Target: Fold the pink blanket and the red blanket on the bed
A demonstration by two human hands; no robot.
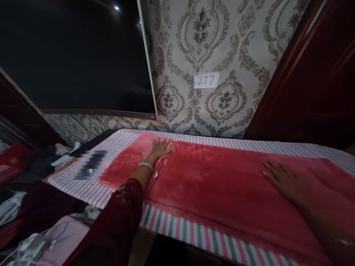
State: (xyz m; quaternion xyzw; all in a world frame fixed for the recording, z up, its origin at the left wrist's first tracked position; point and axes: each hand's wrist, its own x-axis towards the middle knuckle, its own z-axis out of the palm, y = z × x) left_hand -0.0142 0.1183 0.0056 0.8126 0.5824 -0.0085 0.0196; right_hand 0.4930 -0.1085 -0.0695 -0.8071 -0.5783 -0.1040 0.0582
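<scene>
A large piece of red plush cloth (219,184) lies spread along a table, with a folded seam or edge running across it near its left part. My left hand (161,148) rests flat on the cloth by that seam, fingers spread, with a bracelet on the wrist. Just below the wrist a small white tag (155,174) sticks out at the seam. Farther right, my right hand (281,177) lies on the cloth with its fingers stretched out, slightly blurred. Neither hand grips anything.
A striped cover (194,232) lies under the cloth. A dark pixelated item (91,164) sits at its left end. Behind are a large screen (77,55), patterned wallpaper and a paper label (206,80) reading 277. Clothes and cables are piled at lower left.
</scene>
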